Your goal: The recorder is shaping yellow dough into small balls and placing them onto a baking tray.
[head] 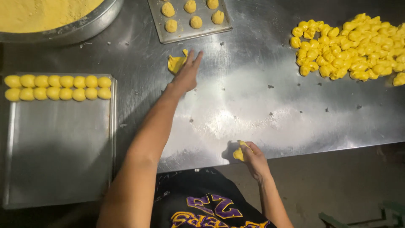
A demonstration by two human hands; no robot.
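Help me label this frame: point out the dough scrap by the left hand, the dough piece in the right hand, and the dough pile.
Dough scrap (176, 63), head view, middle of its flat part.
Dough piece (238, 154), head view, exposed lower end.
Dough pile (352, 48), head view, centre of the heap.

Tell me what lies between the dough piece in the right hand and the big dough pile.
Head view: only bare steel table with crumbs, between right hand's dough piece and dough pile.

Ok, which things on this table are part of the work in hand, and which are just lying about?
In hand:
left hand on flat dough piece
right hand holding dough lump

Lying about:
tray with two rows of balls
dough heap
small tray
flour bowl
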